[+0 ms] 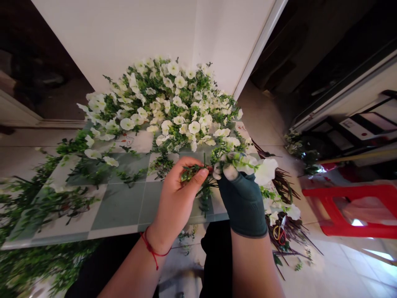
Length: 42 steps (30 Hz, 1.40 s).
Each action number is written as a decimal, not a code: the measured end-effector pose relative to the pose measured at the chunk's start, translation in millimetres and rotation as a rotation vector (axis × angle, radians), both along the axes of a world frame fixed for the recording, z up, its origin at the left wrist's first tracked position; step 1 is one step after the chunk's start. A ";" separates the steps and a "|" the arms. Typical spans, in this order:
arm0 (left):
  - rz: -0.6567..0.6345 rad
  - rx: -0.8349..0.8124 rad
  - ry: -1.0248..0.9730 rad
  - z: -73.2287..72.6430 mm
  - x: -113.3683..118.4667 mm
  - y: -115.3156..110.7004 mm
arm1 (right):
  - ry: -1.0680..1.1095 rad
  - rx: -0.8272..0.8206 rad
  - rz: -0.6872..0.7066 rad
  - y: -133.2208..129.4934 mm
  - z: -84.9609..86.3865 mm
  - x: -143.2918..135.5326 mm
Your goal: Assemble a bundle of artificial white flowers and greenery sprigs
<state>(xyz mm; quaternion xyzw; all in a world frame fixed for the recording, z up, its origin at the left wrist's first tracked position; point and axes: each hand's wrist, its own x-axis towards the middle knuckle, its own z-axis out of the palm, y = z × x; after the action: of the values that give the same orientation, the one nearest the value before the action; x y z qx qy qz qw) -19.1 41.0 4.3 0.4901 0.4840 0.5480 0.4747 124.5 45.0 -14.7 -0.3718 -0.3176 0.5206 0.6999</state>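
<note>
My left hand (177,198) is bare, with a red string at the wrist, and pinches a small green leafy sprig (190,171) between thumb and fingers. My right hand (242,198) wears a dark green glove with worn white fingertips and grips a stem of white artificial flowers (262,170). The two hands meet above the near edge of a tiled table (120,207). A big heap of white flowers with green leaves (167,103) lies on the far side of the table, against the wall.
Loose green sprigs (46,198) cover the table's left part and spill off it. Dark stems and more flowers (285,215) hang at the table's right edge. A red plastic stool (350,211) stands on the floor at right. A white wall rises behind.
</note>
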 end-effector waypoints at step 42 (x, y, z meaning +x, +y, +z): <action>0.017 0.068 -0.129 -0.4 6.6 -10.4 | -0.651 0.124 -0.156 -16.6 16.3 3.1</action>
<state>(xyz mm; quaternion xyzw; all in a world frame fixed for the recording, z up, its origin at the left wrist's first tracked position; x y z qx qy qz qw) -12.6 30.6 4.0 0.4653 0.4375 0.5987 0.4834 127.6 28.4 1.6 -0.4984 -0.5262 0.2990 0.6207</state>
